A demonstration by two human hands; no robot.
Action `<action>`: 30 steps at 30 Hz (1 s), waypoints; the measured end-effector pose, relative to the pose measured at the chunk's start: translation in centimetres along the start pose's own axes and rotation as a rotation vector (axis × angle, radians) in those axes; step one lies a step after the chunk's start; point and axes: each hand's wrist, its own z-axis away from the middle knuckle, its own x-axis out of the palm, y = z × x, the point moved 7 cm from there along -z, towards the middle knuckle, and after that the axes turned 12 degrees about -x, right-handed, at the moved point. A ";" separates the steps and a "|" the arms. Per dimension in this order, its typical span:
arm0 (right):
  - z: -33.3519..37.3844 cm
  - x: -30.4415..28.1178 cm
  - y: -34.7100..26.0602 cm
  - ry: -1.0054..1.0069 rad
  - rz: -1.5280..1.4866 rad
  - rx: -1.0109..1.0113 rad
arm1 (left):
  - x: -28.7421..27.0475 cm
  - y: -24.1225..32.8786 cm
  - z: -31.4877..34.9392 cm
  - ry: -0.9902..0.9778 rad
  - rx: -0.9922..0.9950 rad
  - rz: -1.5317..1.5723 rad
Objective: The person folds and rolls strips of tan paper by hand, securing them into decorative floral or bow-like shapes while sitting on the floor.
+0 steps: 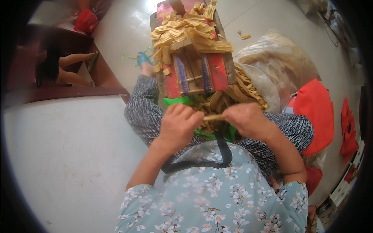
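I sit with a pile of yellowish strips [229, 95] in my lap, lying on a green sheet [176, 101]. My left hand [176, 126] and my right hand [246, 120] each pinch one end of a short bundle of strips [213, 117] held level between them. In front of my knees stands a red and blue wooden bench [196, 72], its far half heaped with more cut strips [186, 31].
A large clear plastic bag [279, 58] of strips lies at my right, next to an orange bag [316, 112]. A dark wooden bench [58, 93] stands at the left with another person's legs [75, 60] by it. Loose strips [244, 37] lie on the pale tiled floor.
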 end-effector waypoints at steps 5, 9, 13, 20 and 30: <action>-6.5 -4.6 1.4 0.318 0.287 -0.108 | -4.7 -3.0 -4.8 0.240 -0.130 0.081; -10.0 -6.0 3.3 0.357 0.357 -0.140 | -5.6 -5.0 -7.4 0.343 -0.183 0.076; -8.8 -3.3 8.1 0.152 0.271 0.084 | -3.7 -7.7 -7.2 0.368 -0.252 0.202; 0.4 -3.1 7.9 0.250 0.096 0.208 | -1.4 -6.9 -0.4 0.211 -0.326 0.301; -2.1 1.4 -1.1 0.173 0.386 -0.299 | 6.0 -4.4 2.3 -0.315 -0.726 1.091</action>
